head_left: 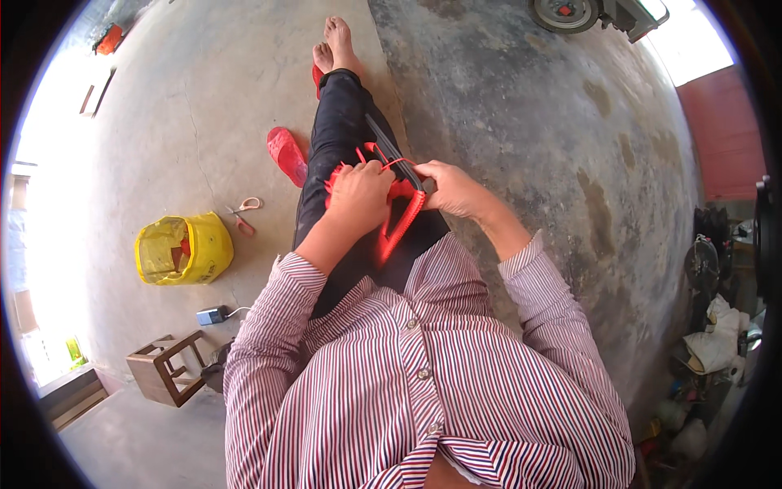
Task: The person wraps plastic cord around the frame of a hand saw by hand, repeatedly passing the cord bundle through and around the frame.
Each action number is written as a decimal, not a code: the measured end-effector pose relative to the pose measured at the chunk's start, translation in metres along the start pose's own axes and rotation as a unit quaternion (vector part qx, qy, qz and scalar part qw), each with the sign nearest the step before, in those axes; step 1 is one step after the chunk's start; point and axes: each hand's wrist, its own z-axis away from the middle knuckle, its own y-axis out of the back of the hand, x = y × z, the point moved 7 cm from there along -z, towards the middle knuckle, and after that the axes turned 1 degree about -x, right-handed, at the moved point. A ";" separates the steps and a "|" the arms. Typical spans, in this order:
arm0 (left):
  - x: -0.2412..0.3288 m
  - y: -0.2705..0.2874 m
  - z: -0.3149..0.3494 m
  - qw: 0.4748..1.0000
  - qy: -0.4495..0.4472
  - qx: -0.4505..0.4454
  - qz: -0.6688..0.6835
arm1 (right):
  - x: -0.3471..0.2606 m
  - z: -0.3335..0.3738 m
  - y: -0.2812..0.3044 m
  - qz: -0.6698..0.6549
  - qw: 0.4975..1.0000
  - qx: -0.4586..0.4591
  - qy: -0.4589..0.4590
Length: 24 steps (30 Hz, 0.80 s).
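Note:
Over my lap, my left hand (360,192) is closed on a bundle of bright red, fringed material. Part of it sticks out past the fingers. My right hand (450,189) pinches near the lower end of a long, dark, narrow bar (386,143) that slants across my legs. A thin red cord (401,162) runs between the two hands. Below them hangs a red strip (402,231) with a ridged edge, bent into a loop over my dark trousers. My fingers hide where the red material meets the bar, and I cannot make out its exact kind.
On the concrete floor to my left are orange-handled scissors (243,216), a yellow bag (213,247) with red material inside, a small dark box with a white cable (213,315) and a wooden stool (165,371). A red slipper (287,156) lies beside my legs. Clutter (717,334) lines the right side.

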 end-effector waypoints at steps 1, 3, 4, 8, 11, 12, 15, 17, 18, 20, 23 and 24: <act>0.000 -0.005 -0.004 1.000 0.001 0.000 0.000 | 0.000 -0.002 -0.004 0.025 0.996 -0.057 -0.059; -0.002 0.001 -0.009 0.986 0.033 0.050 0.154 | -0.005 -0.003 0.006 0.068 0.995 -0.036 -0.060; -0.001 0.000 -0.005 0.986 0.035 0.050 0.155 | -0.004 -0.003 0.013 0.110 0.992 -0.014 -0.060; 0.011 0.030 0.023 0.952 -0.019 0.222 0.211 | 0.010 0.013 0.057 0.071 0.986 0.135 0.061; 0.008 -0.009 0.016 0.857 0.081 0.023 0.509 | 0.034 0.032 0.079 -0.304 0.935 0.174 -0.060; 0.021 -0.036 0.018 0.673 0.154 -0.140 0.710 | 0.037 0.037 0.082 -0.470 0.870 0.152 -0.007; 0.026 -0.043 0.017 0.695 0.116 -0.162 0.691 | 0.016 0.055 0.095 -0.658 0.740 0.118 0.079; 0.032 -0.042 0.016 0.757 0.082 -0.151 0.631 | 0.007 0.074 0.117 -0.661 0.721 0.139 0.152; 0.034 -0.039 0.018 0.756 0.083 -0.151 0.631 | 0.007 0.082 0.123 -0.662 0.721 0.139 0.150; 0.043 -0.014 0.016 0.863 -0.034 -0.046 0.502 | -0.011 0.099 0.140 -0.675 0.695 0.074 0.235; 0.038 -0.022 0.008 0.897 -0.069 0.002 0.436 | 0.011 0.108 0.130 -0.677 0.705 0.129 0.171; 0.035 -0.025 0.007 0.910 -0.055 0.001 0.410 | 0.008 0.104 0.116 -0.680 0.709 0.119 0.147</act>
